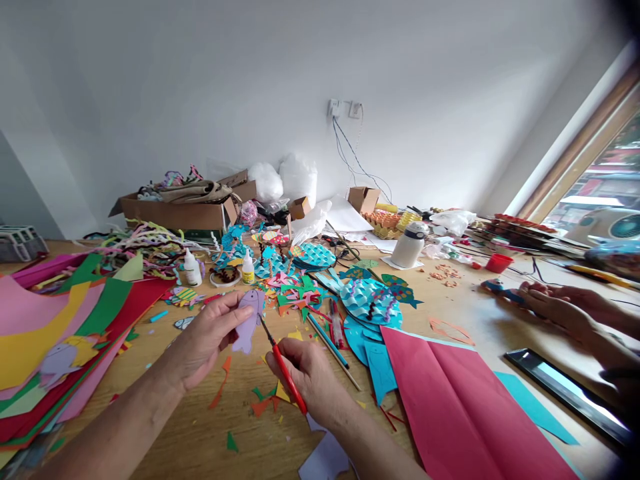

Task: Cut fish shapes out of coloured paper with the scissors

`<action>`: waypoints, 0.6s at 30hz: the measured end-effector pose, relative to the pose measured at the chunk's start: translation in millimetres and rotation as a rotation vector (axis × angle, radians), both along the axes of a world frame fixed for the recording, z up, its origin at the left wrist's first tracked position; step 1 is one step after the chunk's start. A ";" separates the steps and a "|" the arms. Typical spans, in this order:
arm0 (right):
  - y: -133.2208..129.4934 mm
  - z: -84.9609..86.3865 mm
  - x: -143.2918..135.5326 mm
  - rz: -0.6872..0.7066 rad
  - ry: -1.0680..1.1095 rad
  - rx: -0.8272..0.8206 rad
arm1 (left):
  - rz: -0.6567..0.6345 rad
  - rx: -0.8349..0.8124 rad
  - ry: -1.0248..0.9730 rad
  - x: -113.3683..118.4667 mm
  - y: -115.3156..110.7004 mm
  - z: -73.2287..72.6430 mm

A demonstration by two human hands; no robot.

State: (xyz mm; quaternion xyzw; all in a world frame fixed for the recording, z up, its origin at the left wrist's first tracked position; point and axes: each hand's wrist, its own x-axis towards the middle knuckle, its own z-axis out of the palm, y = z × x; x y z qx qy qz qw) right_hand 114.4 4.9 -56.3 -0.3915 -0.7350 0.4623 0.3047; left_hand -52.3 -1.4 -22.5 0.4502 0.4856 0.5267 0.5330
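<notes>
My left hand (213,337) pinches a purple paper fish (249,327) with a drawn eye and lines, its head end up. In my right hand (315,377) is a pair of scissors (289,377) with red handles. The blade tips point up and left at the fish's right edge; I cannot tell if they touch the paper. A purple paper offcut (326,459) lies below my right wrist. Small green, orange and yellow scraps (263,405) are scattered on the table beneath my hands.
Coloured paper sheets (107,320) pile up at left. Glue bottles (192,268), woven blue paper pieces (367,300) and a white flask (409,245) stand or lie further back. Red paper (460,400) and a tablet (565,390) are at right, near another person's hands (565,307).
</notes>
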 end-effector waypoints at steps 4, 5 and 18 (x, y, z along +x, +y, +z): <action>1.6 -5.6 -2.6 0.001 0.069 -0.048 | -0.024 0.026 -0.088 5.4 -1.5 0.2; 1.9 -7.3 -3.3 -0.002 0.086 -0.058 | -0.021 0.032 -0.094 6.9 -2.2 0.0; -1.6 -6.4 -5.9 0.032 0.216 -0.273 | 0.008 0.042 -0.095 16.5 -4.3 -4.7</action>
